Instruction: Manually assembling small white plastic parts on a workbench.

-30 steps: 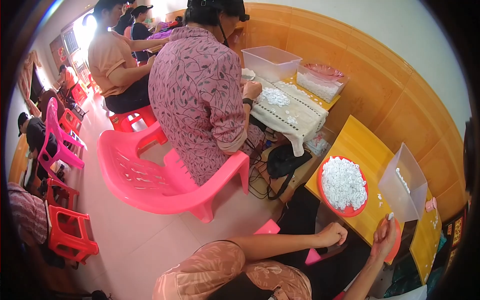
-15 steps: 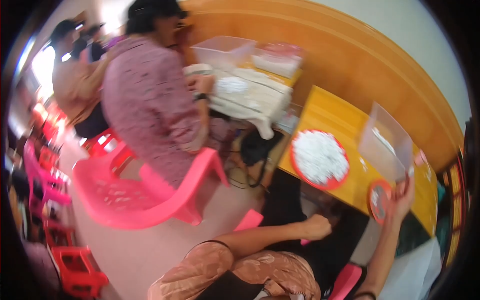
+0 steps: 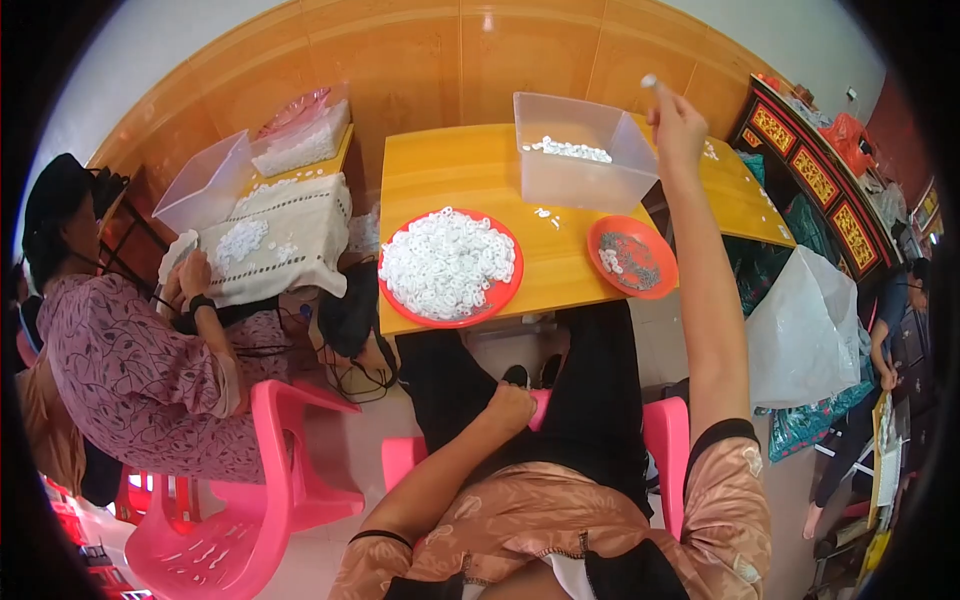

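Yellow wood (image 3: 450,165) is stretching ahead of the left hand (image 3: 512,408), curling over the lap (image 3: 600,400) with its hold unclear, while a red plate (image 3: 505,298) is probably corralling loose white rings (image 3: 445,265) and, beside a translucent plastic tub (image 3: 580,187), the right hand (image 3: 680,128) is pinching a small pale piece (image 3: 648,81) aloft, apparently keeping it visible.

White piece (image 3: 648,80) at the fingertips of the right grip (image 3: 678,130): too small for me to identify. Left grip (image 3: 510,408): palm hidden from me. Grey bits (image 3: 640,265) in the red dish (image 3: 640,225), worktop's (image 3: 450,165) near right corner: too fine to make out.
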Action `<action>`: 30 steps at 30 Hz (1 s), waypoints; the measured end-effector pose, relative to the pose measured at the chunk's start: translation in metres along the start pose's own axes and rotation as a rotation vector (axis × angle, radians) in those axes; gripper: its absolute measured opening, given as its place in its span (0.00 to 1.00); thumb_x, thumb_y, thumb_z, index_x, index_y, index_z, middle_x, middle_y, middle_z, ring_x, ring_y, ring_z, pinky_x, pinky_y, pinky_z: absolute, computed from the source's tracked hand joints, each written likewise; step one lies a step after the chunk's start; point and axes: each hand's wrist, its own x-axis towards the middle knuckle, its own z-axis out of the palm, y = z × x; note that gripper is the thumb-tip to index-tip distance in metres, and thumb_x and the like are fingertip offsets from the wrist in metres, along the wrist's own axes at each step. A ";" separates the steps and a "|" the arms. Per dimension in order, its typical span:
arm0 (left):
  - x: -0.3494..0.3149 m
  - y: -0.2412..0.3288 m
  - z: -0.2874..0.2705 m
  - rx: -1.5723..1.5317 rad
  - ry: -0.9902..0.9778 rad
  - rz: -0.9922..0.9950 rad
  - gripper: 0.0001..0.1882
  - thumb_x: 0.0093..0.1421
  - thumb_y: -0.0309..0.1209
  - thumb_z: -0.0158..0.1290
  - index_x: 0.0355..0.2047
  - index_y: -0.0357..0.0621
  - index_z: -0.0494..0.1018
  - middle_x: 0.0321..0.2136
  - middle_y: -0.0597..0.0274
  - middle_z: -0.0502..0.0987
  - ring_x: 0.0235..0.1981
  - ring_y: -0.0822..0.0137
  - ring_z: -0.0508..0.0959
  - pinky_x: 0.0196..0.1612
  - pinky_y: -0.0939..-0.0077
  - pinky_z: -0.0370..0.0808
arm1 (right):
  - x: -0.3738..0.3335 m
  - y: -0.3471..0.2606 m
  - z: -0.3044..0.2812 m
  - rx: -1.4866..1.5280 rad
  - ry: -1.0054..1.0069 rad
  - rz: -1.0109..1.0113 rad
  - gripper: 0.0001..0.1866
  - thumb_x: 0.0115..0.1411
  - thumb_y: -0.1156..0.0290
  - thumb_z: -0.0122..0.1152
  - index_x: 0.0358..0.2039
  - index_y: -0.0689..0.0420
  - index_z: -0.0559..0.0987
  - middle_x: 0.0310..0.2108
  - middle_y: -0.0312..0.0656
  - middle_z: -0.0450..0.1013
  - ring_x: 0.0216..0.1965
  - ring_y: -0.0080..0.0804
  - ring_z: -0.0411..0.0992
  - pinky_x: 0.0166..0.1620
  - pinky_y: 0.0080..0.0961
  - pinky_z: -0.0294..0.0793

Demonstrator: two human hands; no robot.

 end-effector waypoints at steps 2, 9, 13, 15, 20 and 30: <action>-0.004 0.002 0.001 -0.006 -0.001 -0.010 0.08 0.50 0.31 0.46 0.21 0.44 0.74 0.23 0.53 0.76 0.25 0.58 0.77 0.27 0.66 0.73 | -0.016 0.033 0.003 0.003 -0.038 0.003 0.15 0.57 0.61 0.55 0.26 0.61 0.77 0.14 0.30 0.64 0.17 0.14 0.60 0.20 0.15 0.57; -0.001 0.001 -0.006 0.015 -0.021 -0.042 0.09 0.52 0.31 0.46 0.25 0.44 0.76 0.24 0.55 0.77 0.27 0.60 0.77 0.29 0.67 0.72 | -0.116 0.095 0.037 -0.315 -0.676 -0.002 0.11 0.52 0.65 0.58 0.27 0.61 0.80 0.20 0.40 0.74 0.22 0.23 0.70 0.28 0.23 0.69; -0.002 -0.001 -0.008 0.033 -0.050 -0.060 0.08 0.52 0.30 0.46 0.25 0.44 0.75 0.24 0.56 0.77 0.27 0.60 0.78 0.30 0.67 0.72 | -0.168 0.106 0.056 -0.305 -0.997 0.020 0.10 0.47 0.65 0.61 0.23 0.59 0.81 0.21 0.44 0.75 0.24 0.33 0.74 0.30 0.28 0.72; -0.004 -0.002 -0.009 0.028 -0.040 -0.064 0.08 0.52 0.30 0.46 0.25 0.44 0.75 0.24 0.56 0.77 0.27 0.60 0.78 0.30 0.67 0.72 | -0.186 0.097 0.065 -0.542 -1.060 0.028 0.10 0.44 0.64 0.62 0.21 0.58 0.81 0.22 0.46 0.75 0.26 0.39 0.74 0.31 0.33 0.73; -0.005 -0.006 -0.012 0.015 -0.001 -0.061 0.08 0.51 0.30 0.46 0.25 0.44 0.75 0.23 0.56 0.76 0.26 0.61 0.78 0.30 0.67 0.72 | -0.212 0.083 0.084 -0.821 -0.996 0.014 0.09 0.42 0.63 0.64 0.20 0.56 0.81 0.22 0.48 0.75 0.28 0.44 0.75 0.32 0.37 0.73; 0.000 -0.016 -0.069 -0.190 0.500 -0.299 0.06 0.52 0.31 0.51 0.24 0.42 0.71 0.20 0.58 0.74 0.22 0.64 0.77 0.26 0.70 0.71 | -0.213 0.090 0.080 -0.702 -0.893 0.086 0.10 0.43 0.62 0.65 0.22 0.54 0.81 0.20 0.40 0.75 0.25 0.32 0.74 0.29 0.28 0.72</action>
